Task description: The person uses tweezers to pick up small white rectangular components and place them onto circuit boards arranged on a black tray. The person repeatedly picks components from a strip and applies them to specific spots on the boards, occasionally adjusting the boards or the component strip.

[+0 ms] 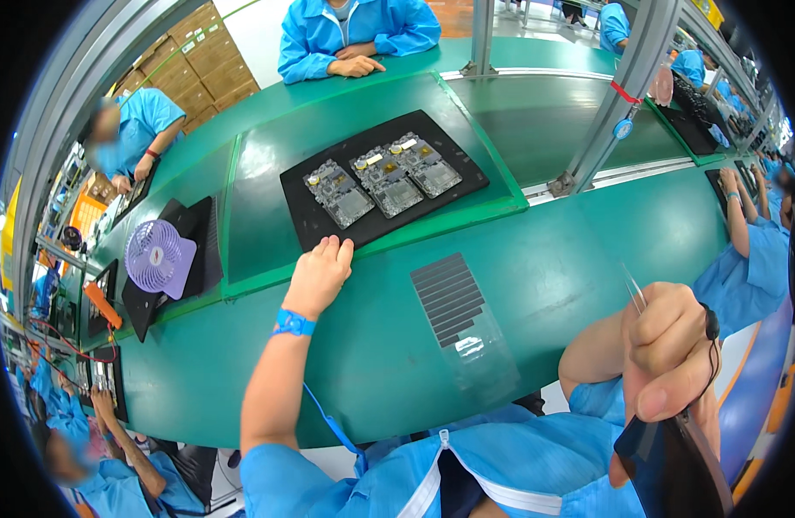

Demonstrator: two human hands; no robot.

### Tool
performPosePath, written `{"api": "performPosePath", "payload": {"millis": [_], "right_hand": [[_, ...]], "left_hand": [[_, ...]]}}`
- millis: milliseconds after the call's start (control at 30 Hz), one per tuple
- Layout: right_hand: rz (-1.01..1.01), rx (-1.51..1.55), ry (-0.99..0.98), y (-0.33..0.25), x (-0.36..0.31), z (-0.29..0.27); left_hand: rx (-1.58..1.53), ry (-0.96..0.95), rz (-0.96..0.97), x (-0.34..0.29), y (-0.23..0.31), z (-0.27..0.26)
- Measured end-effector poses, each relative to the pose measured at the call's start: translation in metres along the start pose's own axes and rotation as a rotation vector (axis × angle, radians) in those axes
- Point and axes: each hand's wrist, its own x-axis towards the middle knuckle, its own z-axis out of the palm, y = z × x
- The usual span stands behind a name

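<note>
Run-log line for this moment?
left hand: at edge of black pad; right hand: holding tweezers; circuit boards: three, on pad; striped sheet: on green bench

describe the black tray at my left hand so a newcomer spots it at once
Look to the long green bench across the middle of the view. Just past the left hand, whose fingers touch its near edge, lies the black tray. It carries three circuit boards side by side, unlike the clear sheet of dark strips nearer you.

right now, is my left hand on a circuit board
No, your left hand is at the near edge of the black tray, short of the circuit boards.
</note>
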Motion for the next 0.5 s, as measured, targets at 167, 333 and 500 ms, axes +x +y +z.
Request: {"api": "performPosePath", "payload": {"millis": [167,333,500], "right_hand": [[0.122,-0.155,0.055,-0.016,-0.009,-0.011],[0.058,-0.064,0.022,-0.008,0.006,-0.008],[0.063,-0.082,-0.012,-0.012,0.004,-0.012]], "left_hand": [[0.054,0.143,0.124,-0.028,0.012,-0.007],[0.033,0.106,0.048,-0.077,0.037,-0.027],[-0.043,0.028,-0.056,-0.08,0.06,-0.054]]}}
